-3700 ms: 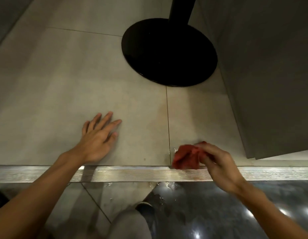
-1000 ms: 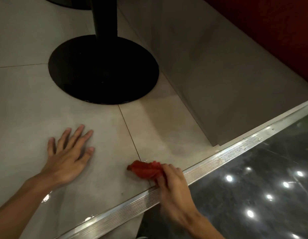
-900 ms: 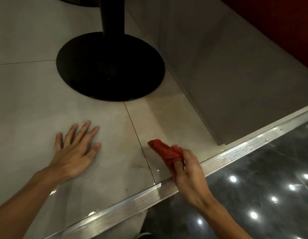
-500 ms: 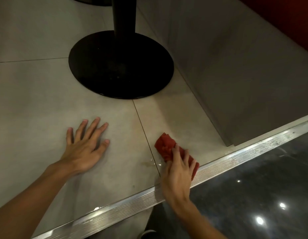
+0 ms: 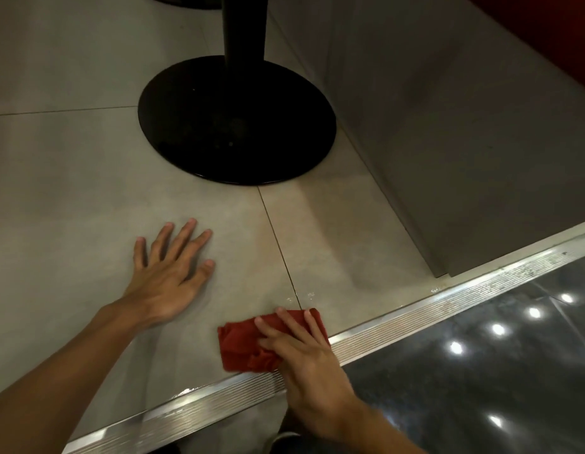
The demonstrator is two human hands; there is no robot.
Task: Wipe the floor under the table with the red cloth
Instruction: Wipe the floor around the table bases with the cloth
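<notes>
Flat beneath right hand (image 5: 304,362) fingers (image 5: 286,326): red cloth (image 5: 242,345).

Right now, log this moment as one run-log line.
right hand: pressing crumpled red cloth flat on grey tile floor beside ribbed metal strip | left hand: flat, bracing

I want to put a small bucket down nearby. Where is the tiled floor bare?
Bare tile lies left of the black table base, beyond the left hand, and between the base and the grey panel on the right. It is crowded by the metal strip, where the right hand presses the red cloth.
</notes>
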